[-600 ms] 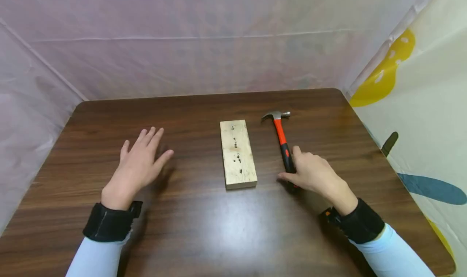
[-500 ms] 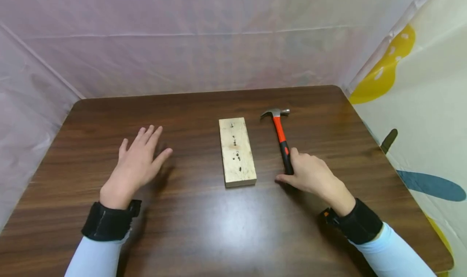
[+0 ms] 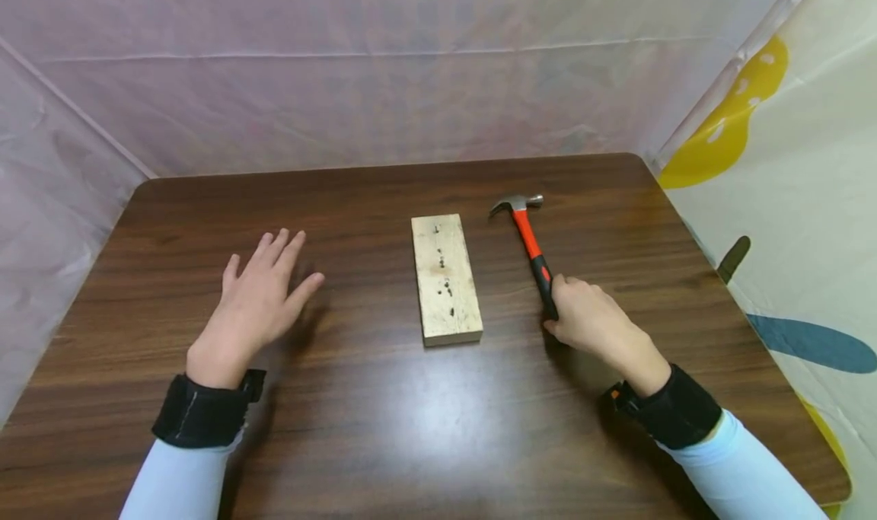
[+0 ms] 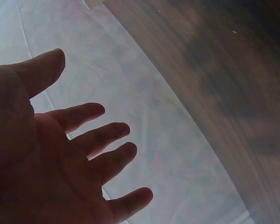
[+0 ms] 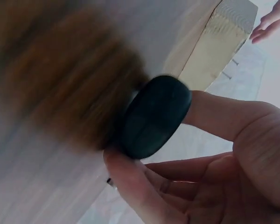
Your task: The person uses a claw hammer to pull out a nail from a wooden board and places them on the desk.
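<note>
A claw hammer [image 3: 527, 234] with a red and black handle lies right of a pale wooden block [image 3: 448, 276] on the table. My right hand [image 3: 596, 318] holds the end of its handle. In the right wrist view, thumb and fingers pinch the black handle butt [image 5: 155, 116]. Dark marks dot the block's top in the head view; the right wrist view shows thin nails [image 5: 227, 74] sticking out of the block. My left hand [image 3: 250, 303], left of the block, is spread above the table with nothing in it, its palm [image 4: 51, 172] showing in the left wrist view.
The brown wood-grain table [image 3: 342, 429] has rounded corners. A pale sheet [image 3: 356, 101] hangs behind it, and a patterned cloth [image 3: 808, 261] with yellow and blue shapes hangs along the right side. Both wrists wear black straps [image 3: 205, 413].
My right thumb, earlier stretched out past the handle, has drawn in against it. The butt of the hammer has swung slightly right. The left hand has stayed about where it was.
</note>
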`<move>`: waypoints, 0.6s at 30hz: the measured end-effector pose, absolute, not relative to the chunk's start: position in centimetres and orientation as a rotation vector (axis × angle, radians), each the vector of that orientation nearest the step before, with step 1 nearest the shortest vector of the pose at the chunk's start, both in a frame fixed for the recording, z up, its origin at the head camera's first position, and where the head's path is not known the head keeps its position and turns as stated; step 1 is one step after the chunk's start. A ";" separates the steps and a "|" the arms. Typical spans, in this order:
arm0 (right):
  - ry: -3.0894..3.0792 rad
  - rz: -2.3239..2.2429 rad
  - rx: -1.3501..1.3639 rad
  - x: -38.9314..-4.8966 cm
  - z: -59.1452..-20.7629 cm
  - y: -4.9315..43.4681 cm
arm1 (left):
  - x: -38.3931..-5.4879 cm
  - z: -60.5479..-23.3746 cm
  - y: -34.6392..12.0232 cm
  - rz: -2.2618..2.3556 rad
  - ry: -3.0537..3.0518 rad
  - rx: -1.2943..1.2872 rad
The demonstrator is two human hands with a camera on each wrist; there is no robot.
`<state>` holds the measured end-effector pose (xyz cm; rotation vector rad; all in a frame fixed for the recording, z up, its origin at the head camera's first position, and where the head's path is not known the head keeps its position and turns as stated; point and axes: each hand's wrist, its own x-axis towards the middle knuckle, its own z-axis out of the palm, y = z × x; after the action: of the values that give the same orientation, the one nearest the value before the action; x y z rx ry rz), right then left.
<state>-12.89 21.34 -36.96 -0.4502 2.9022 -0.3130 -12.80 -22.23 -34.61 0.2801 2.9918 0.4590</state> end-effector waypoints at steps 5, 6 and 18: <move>2.886 -0.330 -0.440 -13.2 -36.6 22.0 | -12.9 -34.4 -22.1 0.451 2.990 0.277; 2.878 -0.340 -0.436 -13.3 -36.6 22.2 | -13.0 -34.4 -22.1 0.449 2.988 0.277; 2.805 -0.389 -0.320 -13.9 -36.3 22.6 | -12.9 -34.7 -21.7 0.431 2.999 0.272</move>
<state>-13.89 22.57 -36.26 -0.3198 2.8048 -0.3889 -12.87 -21.67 -34.67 0.2721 2.9987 0.4314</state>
